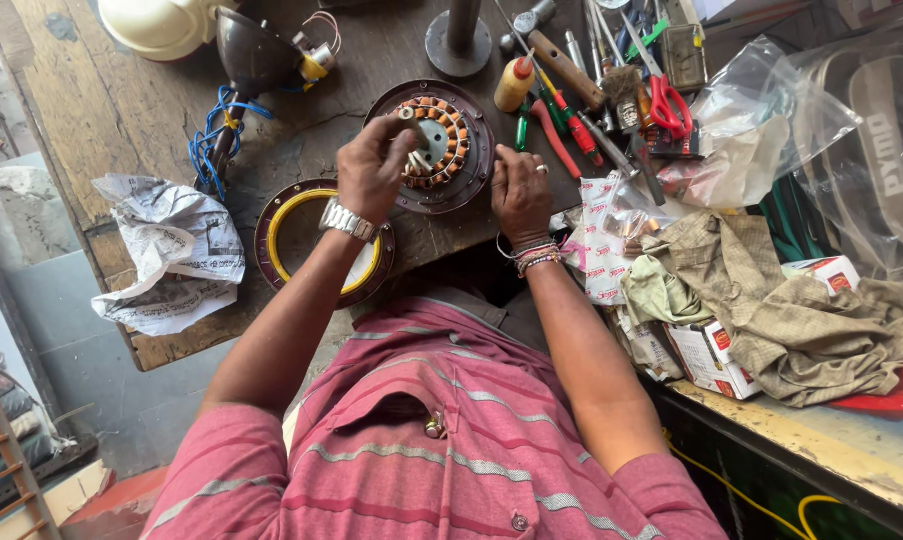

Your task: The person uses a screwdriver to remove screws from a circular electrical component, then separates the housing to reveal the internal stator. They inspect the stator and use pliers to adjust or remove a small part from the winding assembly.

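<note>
A round dark-red fan motor housing with copper windings lies on the wooden workbench. My left hand, with a metal watch on the wrist, pinches a small metal tool or part over the motor's centre. My right hand, wearing a ring and thread bracelets, rests with curled fingers against the housing's right rim. A second round cover with a yellow ring sits under my left wrist.
Crumpled newspaper lies at the bench's left edge. Blue wires and a dark fan part are behind. Screwdrivers, pliers, red scissors, an oil bottle, plastic bags, rags and small boxes crowd the right.
</note>
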